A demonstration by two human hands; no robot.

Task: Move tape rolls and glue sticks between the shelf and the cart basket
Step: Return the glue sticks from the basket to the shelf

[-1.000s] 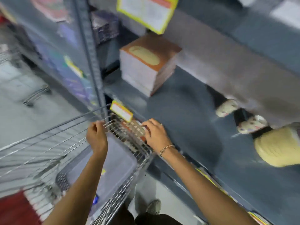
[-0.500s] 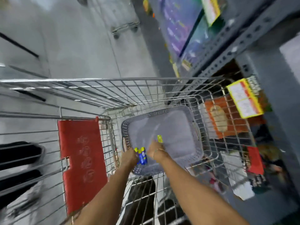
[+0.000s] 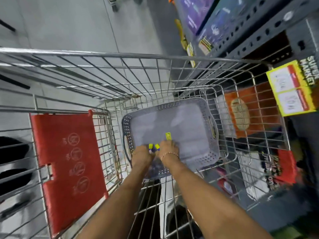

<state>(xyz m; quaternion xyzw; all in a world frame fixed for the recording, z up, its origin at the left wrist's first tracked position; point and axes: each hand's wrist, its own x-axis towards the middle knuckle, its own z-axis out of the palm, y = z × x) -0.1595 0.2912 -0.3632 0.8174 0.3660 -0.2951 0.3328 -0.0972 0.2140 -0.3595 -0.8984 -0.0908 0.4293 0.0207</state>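
Observation:
A grey perforated plastic basket (image 3: 203, 152) sits inside the wire shopping cart (image 3: 155, 57). Both my hands reach down into the basket's near end. My left hand (image 3: 142, 156) is closed around blue glue sticks with yellow caps (image 3: 154, 147). My right hand (image 3: 168, 150) is closed too, with one yellow-capped glue stick (image 3: 168, 136) poking out beyond its fingers. The two hands almost touch. No tape rolls show in the basket.
The cart's red child-seat flap (image 3: 69, 163) lies to the left. A grey metal shelf (image 3: 259, 35) runs along the right, with a yellow price tag (image 3: 291, 90) and orange packs (image 3: 248, 111) seen through the wires. Grey floor lies ahead.
A second ago my hands were at the shelf edge over the cart rim. Since then my view swung down and both hands dropped into the basket holding glue sticks, reaching slightly deeper now.

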